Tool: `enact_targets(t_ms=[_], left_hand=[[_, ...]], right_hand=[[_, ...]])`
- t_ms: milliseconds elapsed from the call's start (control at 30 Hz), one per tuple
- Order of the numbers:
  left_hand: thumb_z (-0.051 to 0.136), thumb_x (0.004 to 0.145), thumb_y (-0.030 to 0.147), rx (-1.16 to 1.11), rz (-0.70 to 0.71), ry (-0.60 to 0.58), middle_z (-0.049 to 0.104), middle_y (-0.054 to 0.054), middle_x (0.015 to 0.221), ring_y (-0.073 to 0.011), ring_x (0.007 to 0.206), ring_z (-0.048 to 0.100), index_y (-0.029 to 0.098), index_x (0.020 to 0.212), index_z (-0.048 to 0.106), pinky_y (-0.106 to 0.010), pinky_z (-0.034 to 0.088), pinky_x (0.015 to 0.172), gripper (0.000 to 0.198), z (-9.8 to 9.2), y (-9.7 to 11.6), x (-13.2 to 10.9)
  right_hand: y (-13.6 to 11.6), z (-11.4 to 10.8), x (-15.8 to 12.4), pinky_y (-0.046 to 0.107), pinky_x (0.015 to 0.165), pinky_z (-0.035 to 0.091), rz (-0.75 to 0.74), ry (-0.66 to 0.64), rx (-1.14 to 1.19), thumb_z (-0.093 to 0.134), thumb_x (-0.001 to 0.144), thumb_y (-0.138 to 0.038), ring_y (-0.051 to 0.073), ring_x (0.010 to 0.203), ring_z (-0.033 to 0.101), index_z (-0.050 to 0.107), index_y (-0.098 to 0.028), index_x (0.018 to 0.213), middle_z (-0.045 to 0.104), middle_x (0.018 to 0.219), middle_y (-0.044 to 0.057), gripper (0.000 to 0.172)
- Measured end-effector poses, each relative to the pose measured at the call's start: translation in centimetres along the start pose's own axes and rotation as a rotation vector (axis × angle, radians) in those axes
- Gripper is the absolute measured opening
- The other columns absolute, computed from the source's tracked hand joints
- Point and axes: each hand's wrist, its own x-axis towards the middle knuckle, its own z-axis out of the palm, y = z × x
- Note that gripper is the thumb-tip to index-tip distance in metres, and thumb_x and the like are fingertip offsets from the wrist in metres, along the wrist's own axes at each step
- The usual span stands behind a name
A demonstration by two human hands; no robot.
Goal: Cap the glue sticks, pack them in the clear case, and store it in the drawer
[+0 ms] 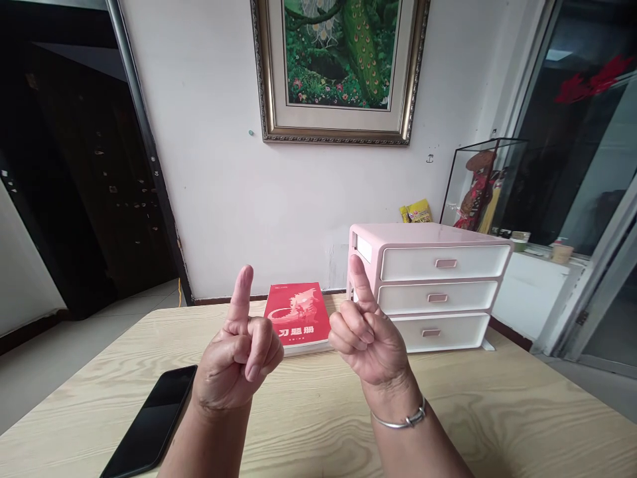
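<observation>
My left hand (237,355) is raised over the table, its index finger pointing up and the other fingers folded in. Opposite it, my right hand (373,338) makes the same shape, with a silver bangle (411,419) around the wrist. Neither hand holds anything. A thick red book (298,309) lies on the table behind and between them, partly covered by the hands. Behind my right hand stands a pink and white drawer unit (438,272), its three drawers closed. A black phone (152,415) lies flat beside my left forearm.
The pale wooden table (308,411) reaches towards a white wall with a framed peacock picture (336,126). A yellow packet (418,211) shows behind the drawer unit. Farther right are a glass display case (478,186) and a small cup (561,252) on a ledge. A dark doorway (89,166) is at left.
</observation>
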Motion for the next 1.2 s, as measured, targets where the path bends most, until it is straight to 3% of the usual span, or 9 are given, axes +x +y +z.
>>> enact_targets(t_ms=[367,567,667,733,867,933,1033,1133,1200], left_hand=[[0.045,0.080,0.006,0.021,-0.005,0.010,0.040,0.008,0.049,-0.0101,0.045,0.017,0.041,0.154,0.019,-0.018,0.027,0.046,0.086,-0.6,0.2,0.1],[0.049,0.076,0.006,0.006,-0.046,0.082,0.047,0.007,0.053,-0.0077,0.045,0.021,0.034,0.148,0.039,-0.016,0.026,0.044,0.078,-2.4,-0.9,0.1],[0.053,0.072,0.010,0.083,-0.163,0.214,0.053,0.004,0.056,-0.0052,0.042,0.023,0.024,0.134,0.058,-0.017,0.021,0.042,0.064,-4.1,-2.3,0.1],[0.055,0.072,0.016,0.225,-0.261,0.364,0.053,0.005,0.055,-0.0046,0.040,0.023,0.016,0.123,0.065,-0.019,0.019,0.042,0.052,-5.1,-3.4,-0.1],[0.055,0.072,0.025,0.743,-0.546,0.566,0.052,0.005,0.053,-0.0077,0.042,0.033,0.011,0.104,0.070,-0.022,0.023,0.044,0.038,-6.4,-5.4,-1.6],[0.053,0.074,0.030,1.028,-0.694,0.550,0.057,0.003,0.056,-0.0118,0.047,0.045,0.013,0.100,0.071,-0.024,0.031,0.049,0.036,-6.8,-6.2,-3.1],[0.048,0.079,0.031,1.332,-0.819,0.394,0.065,-0.001,0.064,-0.0191,0.064,0.061,0.017,0.098,0.072,-0.028,0.040,0.062,0.034,-7.3,-7.2,-5.7],[0.047,0.080,0.031,1.481,-0.880,0.211,0.073,-0.005,0.080,-0.0238,0.080,0.067,0.019,0.095,0.073,-0.030,0.043,0.071,0.032,-7.5,-7.9,-7.9],[0.047,0.081,0.033,1.507,-0.907,0.159,0.075,-0.005,0.082,-0.0252,0.083,0.069,0.021,0.096,0.074,-0.030,0.044,0.072,0.033,-7.3,-8.2,-8.9]], right_hand=[[0.6,-0.6,0.2,0.022,0.045,0.019,0.009,0.001,0.005,0.070,0.086,-0.032,0.010,0.048,0.019,0.041,-0.044,0.144,0.035,0.056,-0.010,0.066],[1.6,-2.4,0.7,0.021,0.045,0.019,0.023,0.087,0.000,0.073,0.079,-0.030,0.009,0.048,0.020,0.046,-0.039,0.141,0.036,0.055,-0.011,0.068],[3.2,-4.2,0.9,0.020,0.045,0.020,0.092,0.245,-0.034,0.069,0.072,-0.018,0.008,0.048,0.026,0.055,-0.027,0.132,0.042,0.056,-0.010,0.062],[4.7,-5.2,0.8,0.018,0.044,0.020,0.217,0.438,-0.120,0.062,0.067,-0.013,0.007,0.047,0.033,0.061,-0.019,0.122,0.048,0.058,-0.008,0.056],[7.4,-6.2,-0.9,0.016,0.040,0.023,0.483,0.816,-0.382,0.050,0.061,-0.009,0.007,0.044,0.046,0.064,-0.012,0.111,0.059,0.061,-0.003,0.053],[8.1,-6.6,-2.3,0.016,0.039,0.026,0.527,0.869,-0.439,0.049,0.062,-0.009,0.008,0.044,0.051,0.065,-0.011,0.108,0.063,0.062,-0.001,0.049],[7.6,-7.8,-4.8,0.016,0.038,0.029,0.559,0.958,-0.463,0.053,0.067,-0.009,0.010,0.044,0.056,0.065,-0.011,0.100,0.065,0.061,0.000,0.036],[5.6,-9.8,-7.4,0.016,0.039,0.032,0.536,1.109,-0.474,0.057,0.073,-0.012,0.010,0.044,0.057,0.063,-0.013,0.097,0.063,0.059,-0.001,0.025],[3.6,-11.4,-9.1,0.015,0.039,0.033,0.479,1.215,-0.482,0.058,0.079,-0.015,0.009,0.044,0.057,0.062,-0.015,0.099,0.063,0.060,-0.002,0.020]])
